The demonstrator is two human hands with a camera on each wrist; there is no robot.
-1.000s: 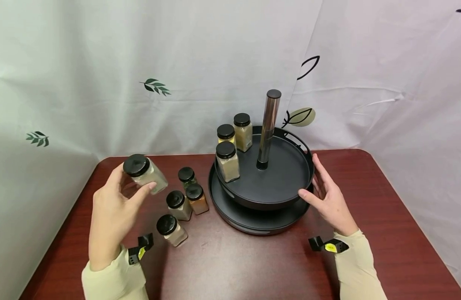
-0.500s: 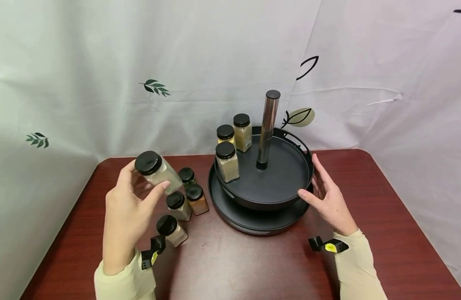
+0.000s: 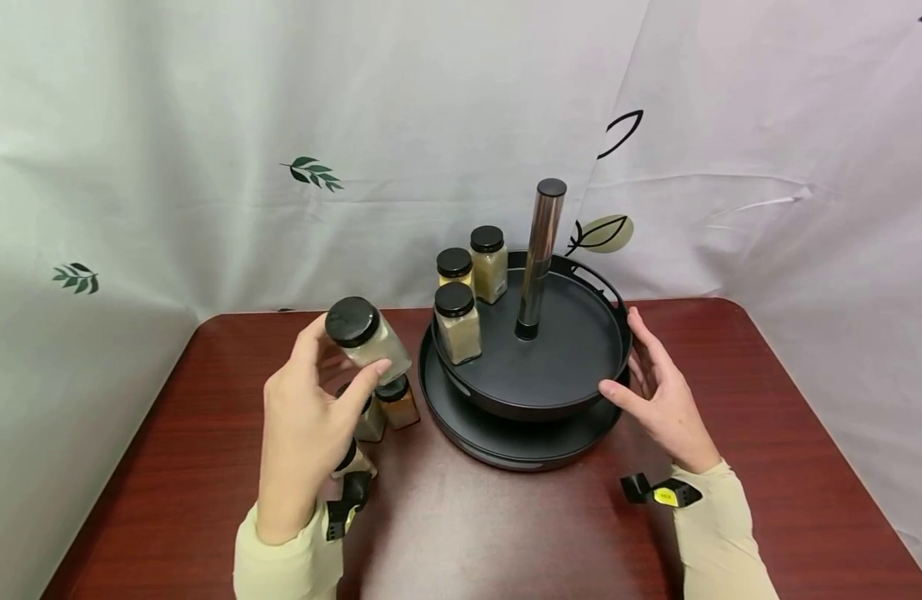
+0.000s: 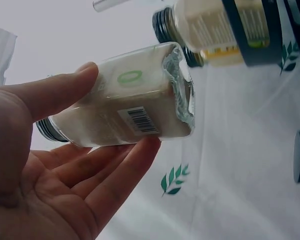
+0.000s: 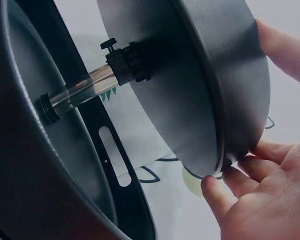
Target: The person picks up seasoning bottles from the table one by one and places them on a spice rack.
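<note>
My left hand (image 3: 303, 425) grips a square glass spice jar (image 3: 386, 350) between thumb and fingers, tilted, above the table. Pale powder fills this jar, its black lid faces up and left, and the left wrist view shows a barcode on its side. My right hand (image 3: 667, 408) touches the outer wall of the upper tray (image 3: 566, 358) of a black two-tier stand, thumb and fingers spread along the curve. In the right wrist view, the fingertips (image 5: 210, 185) meet the tray's lower edge. Three jars stand on the upper tray's left side, the front one (image 3: 461, 337) holding beige powder.
Below is the wider lower tray (image 3: 498, 443). A metallic post (image 3: 541, 250) rises through the upper tray. Left of the stand, an orange-brown jar (image 3: 399, 410) and two paler ones are partly covered by my left hand and its jar. A white patterned curtain (image 3: 401, 125) hangs behind the table.
My left hand has carried the jar rightward toward the stand, passing over the jars on the table and now hiding the dark green one. My right hand stays at the tray wall.
</note>
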